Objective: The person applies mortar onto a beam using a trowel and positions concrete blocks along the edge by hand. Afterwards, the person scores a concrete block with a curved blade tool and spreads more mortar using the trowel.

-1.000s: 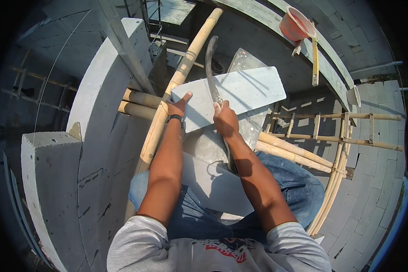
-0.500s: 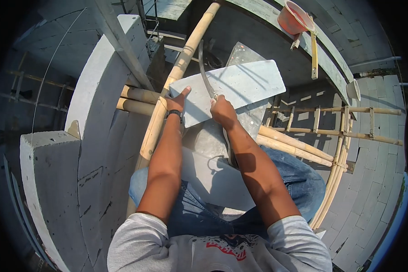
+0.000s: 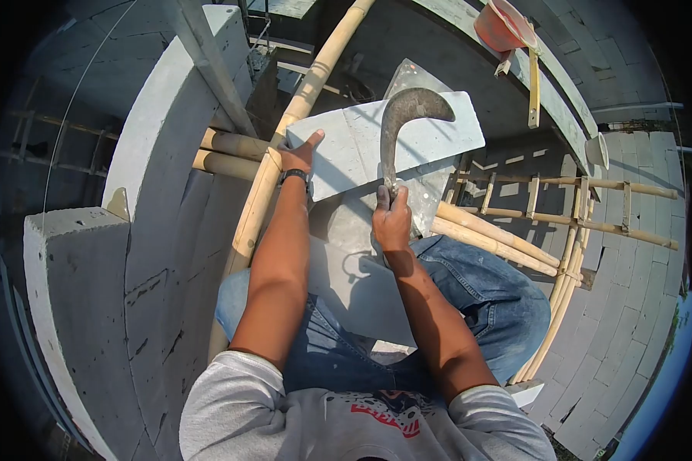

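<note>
One end of the pale block [image 3: 354,150] is clasped by the left hand [image 3: 297,157], thumb uppermost; the right hand [image 3: 393,224] encircles the handle of a sickle [image 3: 390,134].

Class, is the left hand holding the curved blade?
No, the right hand holds the curved blade; the left hand touches the pale block.

White-grey block [image 3: 347,151]; dark grey sickle [image 3: 394,117]; blue jeans [image 3: 494,296].
</note>
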